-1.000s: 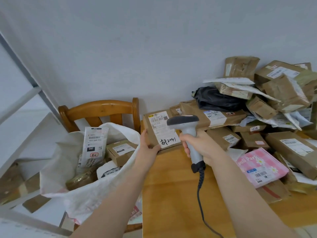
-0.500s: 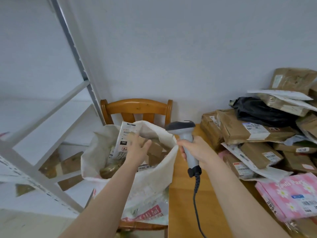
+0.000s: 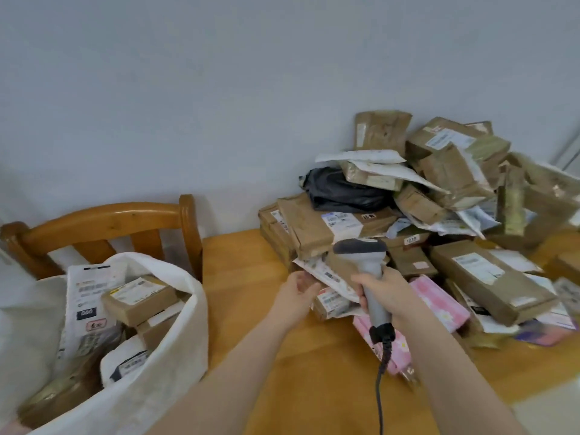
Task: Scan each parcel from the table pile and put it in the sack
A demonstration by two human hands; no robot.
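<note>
1. While the right hand (image 3: 384, 290) wraps its fingers round the handle of the scanner (image 3: 364, 255), with the head aimed away at the pile (image 3: 439, 196), the left hand (image 3: 299, 288) meets the edge of a white envelope (image 3: 326, 274) at the pile's near left foot. Its fingers bend against that edge; blur hides whether the pinch is firm.
2. That envelope is the parcel in hand. It lies wedged under a long brown box (image 3: 317, 227) on the pile's left flank and over a smaller box.
3. The step appears to be pulling this parcel free for scanning. Many parcels remain, so the job looks far from done.
4. Grip the envelope's edge with thumb on top and fingers beneath, then slide it out low, away from the pile, rather than lifting. The long brown box bears a black bag (image 3: 342, 189) and more, and could slump if levered up.
5. Once it is free, turn the barcode label face up and hold it flat, just in front of the scanner's head. A thin envelope will likely sag, so support it from below.
6. Mind the cable (image 3: 381, 381) hanging from the handle, so it does not snag on parcels at the pile's near side.
7. The sack (image 3: 175, 350) stands open on a chair (image 3: 106, 221), well left of the pile, across bare table (image 3: 244, 265). Carry the parcel there only after it has scanned.
</note>
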